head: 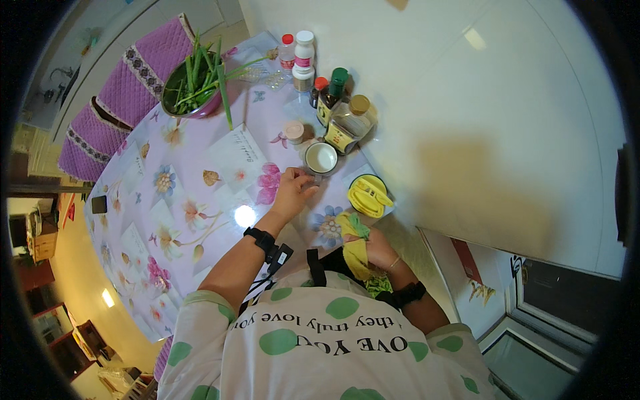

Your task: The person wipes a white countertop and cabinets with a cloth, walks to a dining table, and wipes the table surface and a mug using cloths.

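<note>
My left hand (292, 192) is at the handle of a cup (321, 158) with a white inside, thumb and fingers bent close to it. Whether they grip the handle is hard to tell. Close to my body, my right hand (382, 250) holds a yellow cloth (356, 255) that hangs down, with a green part (358, 225) at its top. Just beyond that hand, at the table's corner, a round thing with a yellow top (369, 196) stands on the floral tablecloth (200, 175). A small pale pink lidded jar (293, 131) is behind the cup.
Along the wall (500, 90) stand a gold-capped jar (350, 125), a green-capped bottle (334, 95), white pill bottles (304, 55) and a red-capped bottle (287, 52). A metal bowl (210, 107) holds green onions (200, 75). Purple quilted chairs (135, 85) line the far side. A dark object (99, 204) lies at the left edge.
</note>
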Demonstrator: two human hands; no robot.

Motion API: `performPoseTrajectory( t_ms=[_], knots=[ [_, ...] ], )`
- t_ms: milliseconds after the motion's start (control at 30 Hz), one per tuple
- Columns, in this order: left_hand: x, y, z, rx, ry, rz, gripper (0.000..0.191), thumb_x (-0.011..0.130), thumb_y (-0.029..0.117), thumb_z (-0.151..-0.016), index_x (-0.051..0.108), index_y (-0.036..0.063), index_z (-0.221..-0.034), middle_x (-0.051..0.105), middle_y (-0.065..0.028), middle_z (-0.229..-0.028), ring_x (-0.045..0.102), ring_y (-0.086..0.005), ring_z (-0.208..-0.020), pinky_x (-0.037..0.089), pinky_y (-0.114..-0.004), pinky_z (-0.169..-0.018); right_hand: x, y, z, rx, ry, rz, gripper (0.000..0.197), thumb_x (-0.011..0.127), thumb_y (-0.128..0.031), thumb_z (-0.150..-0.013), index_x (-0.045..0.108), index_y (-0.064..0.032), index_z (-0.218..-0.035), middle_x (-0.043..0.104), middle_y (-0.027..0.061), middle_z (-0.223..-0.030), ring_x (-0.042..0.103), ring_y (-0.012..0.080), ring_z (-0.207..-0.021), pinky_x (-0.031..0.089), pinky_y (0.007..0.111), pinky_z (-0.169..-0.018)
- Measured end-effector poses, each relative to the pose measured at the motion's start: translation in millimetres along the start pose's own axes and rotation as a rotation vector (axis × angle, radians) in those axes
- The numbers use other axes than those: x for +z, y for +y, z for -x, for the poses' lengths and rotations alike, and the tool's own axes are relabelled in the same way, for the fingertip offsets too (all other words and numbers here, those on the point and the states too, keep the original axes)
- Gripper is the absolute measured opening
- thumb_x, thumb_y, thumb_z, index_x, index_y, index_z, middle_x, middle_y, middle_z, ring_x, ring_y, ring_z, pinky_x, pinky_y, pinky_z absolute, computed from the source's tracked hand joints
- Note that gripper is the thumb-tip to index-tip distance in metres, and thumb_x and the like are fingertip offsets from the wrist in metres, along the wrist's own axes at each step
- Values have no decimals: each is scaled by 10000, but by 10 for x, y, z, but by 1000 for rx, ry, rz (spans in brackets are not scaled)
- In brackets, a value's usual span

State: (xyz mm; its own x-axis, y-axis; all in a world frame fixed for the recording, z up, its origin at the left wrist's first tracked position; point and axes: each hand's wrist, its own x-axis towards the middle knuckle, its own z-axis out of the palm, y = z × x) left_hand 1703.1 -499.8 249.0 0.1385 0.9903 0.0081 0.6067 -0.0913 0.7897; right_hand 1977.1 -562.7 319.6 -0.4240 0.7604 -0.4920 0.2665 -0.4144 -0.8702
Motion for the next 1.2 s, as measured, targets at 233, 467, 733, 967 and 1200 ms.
performPoseTrajectory(
  t_ms=[233,467,733,967,1200],
  knots=[
    [-688,-676,678,-233,429,-257,478,789,195,-882,666,24,-1312,545,-248,-1419,550,-433,-1257,450,-526,-1095,736,-715,-588,-135,25,405,697,789,-439,-922,545,-2,-1406,753,199,-1066,720,379,-1008,549,439,-920],
    [-1366,-1286,1686,-920,435,-700,679,553,440,-1038,405,97,-1605,291,-218,-1695,237,-458,-1561,177,-647,-1244,1261,-390,-1086,-441,17,1097,898,754,-459,-914,320,-190,-1653,205,197,-1720,206,463,-1563,231,649,-1228],
    [-1316,-1294,2029,-895,449,-785,665,456,395,-1067,317,143,-1667,185,-184,-1753,101,-435,-1617,10,-651,-1262,1697,-584,-2449,-589,52,1306,649,608,-384,-1024,405,-225,-1620,308,141,-1692,183,432,-1581,126,702,-1246],
    [-1373,-1286,2059,-865,468,-764,679,490,370,-1043,336,123,-1657,204,-195,-1746,133,-441,-1611,38,-655,-1261,1873,-1065,-4022,-649,466,1280,621,547,-386,-1047,458,-43,-1557,342,178,-1657,235,460,-1546,133,702,-1233],
    [-1378,-1282,2085,-846,517,-689,666,541,366,-1020,405,134,-1630,233,-191,-1740,146,-445,-1610,29,-654,-1265,1902,-1249,-4288,-636,401,1321,596,571,-384,-1023,505,-61,-1520,395,189,-1625,271,463,-1525,179,691,-1220]
  ],
)
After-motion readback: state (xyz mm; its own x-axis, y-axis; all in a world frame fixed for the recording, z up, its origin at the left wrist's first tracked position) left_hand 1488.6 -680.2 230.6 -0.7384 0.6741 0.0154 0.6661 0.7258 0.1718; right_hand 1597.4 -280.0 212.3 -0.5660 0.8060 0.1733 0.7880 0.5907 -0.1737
